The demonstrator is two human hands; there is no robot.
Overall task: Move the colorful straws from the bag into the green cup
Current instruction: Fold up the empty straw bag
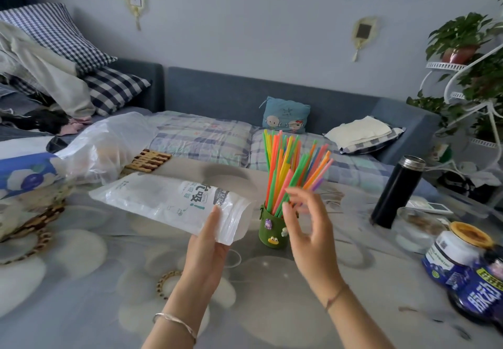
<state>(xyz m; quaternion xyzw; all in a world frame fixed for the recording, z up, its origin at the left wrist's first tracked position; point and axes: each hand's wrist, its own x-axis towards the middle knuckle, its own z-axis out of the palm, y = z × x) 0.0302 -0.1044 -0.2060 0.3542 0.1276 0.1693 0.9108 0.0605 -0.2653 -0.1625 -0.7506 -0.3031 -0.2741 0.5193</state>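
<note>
A bunch of colorful straws stands fanned out in the green cup, which has small cartoon charms on its side and sits mid-table. My left hand grips the near end of a white, nearly flat plastic bag with printed lettering, held just left of the cup. My right hand hovers just right of the cup, fingers spread and blurred, in front of the lower straws and holding nothing.
A black thermos stands to the right, with a glass dish and blue-labelled jars near the right edge. A clear plastic bag and wooden trivet lie at the back left. A sofa sits behind the table.
</note>
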